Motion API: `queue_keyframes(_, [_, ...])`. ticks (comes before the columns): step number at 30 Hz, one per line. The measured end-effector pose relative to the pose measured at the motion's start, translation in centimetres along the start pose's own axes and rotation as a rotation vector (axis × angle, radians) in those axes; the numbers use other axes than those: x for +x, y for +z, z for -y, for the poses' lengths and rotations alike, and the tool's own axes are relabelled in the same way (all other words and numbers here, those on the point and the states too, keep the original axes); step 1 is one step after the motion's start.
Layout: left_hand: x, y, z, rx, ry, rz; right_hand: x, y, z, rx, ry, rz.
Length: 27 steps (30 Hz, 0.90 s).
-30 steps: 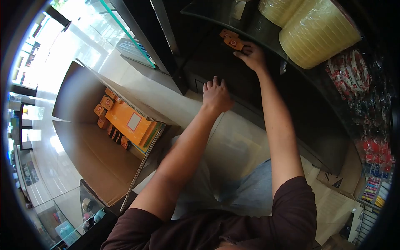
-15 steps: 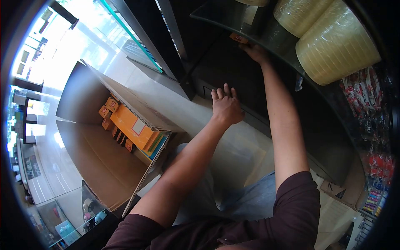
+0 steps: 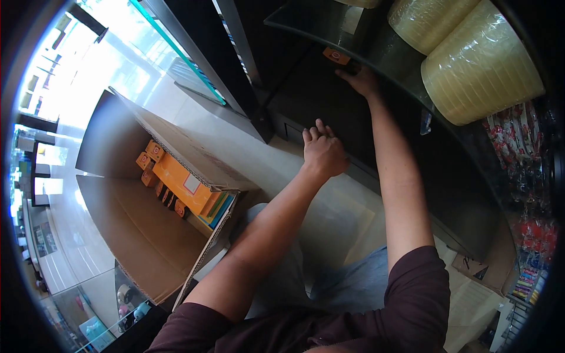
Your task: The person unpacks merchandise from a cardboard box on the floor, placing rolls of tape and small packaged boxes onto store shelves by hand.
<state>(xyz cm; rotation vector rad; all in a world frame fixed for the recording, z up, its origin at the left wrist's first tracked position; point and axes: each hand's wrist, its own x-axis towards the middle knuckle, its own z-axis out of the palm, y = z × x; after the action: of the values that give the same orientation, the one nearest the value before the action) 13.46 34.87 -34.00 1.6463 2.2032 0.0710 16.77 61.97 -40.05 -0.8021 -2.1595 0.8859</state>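
My right hand is under the glass shelf, its fingers apart, just below a small orange packet on the dark lower surface. A narrow gap shows between the fingertips and the packet. Nothing shows in that hand. My left hand rests at the edge of the dark cabinet base, fingers spread and holding nothing. At the left, an open cardboard box contains a flat orange pack and several small orange packets.
Above my right hand runs a curved glass shelf bearing stacked yellowish wrapped rolls. Red and white wrapped items hang at the right. A glass panel edge and dark post stand at upper left. A glass case is lower left.
The orange packet held by my right hand a second ago now lies beneath the shelf, and the hand has drawn slightly away. The view has shifted a little, and my left hand has stayed near the cabinet edge.
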Motion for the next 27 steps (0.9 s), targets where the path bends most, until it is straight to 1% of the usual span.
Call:
queue_keyframes(4, [0.3, 0.5, -0.2, 0.000, -0.016, -0.003, 0.2, 0.4, -0.8, 0.021, -0.020, -0.011])
queue_keyframes(7, [0.5, 0.7, -0.2, -0.007, -0.016, -0.006, -0.1, 0.6, -0.7, 0.033, 0.023, -0.043])
queue_keyframes(10, [0.5, 0.8, -0.3, -0.004, -0.019, -0.011, 0.2, 0.6, -0.8, 0.046, -0.007, -0.029])
queue_keyframes(13, [0.2, 0.1, -0.5, -0.023, -0.037, 0.021, 0.0, 0.3, 0.3, 0.080, 0.041, -0.009])
queue_keyframes(16, [0.3, 0.0, -0.6, -0.032, -0.044, 0.031, -0.5, -0.1, 2.1, -0.042, 0.154, -0.009])
queue_keyframes(22, [0.4, 0.1, -0.6, -0.012, -0.036, 0.017, -0.5, -0.4, 2.3, -0.005, 0.146, 0.008])
queue_keyframes(25, [0.7, 0.6, -0.6, 0.003, -0.038, 0.005, 0.0, 0.1, 1.0, -0.075, 0.071, -0.012])
queue_keyframes(27, [0.7, 0.6, -0.6, 0.009, -0.039, 0.006, -0.3, -0.1, 1.4, -0.037, 0.094, -0.013])
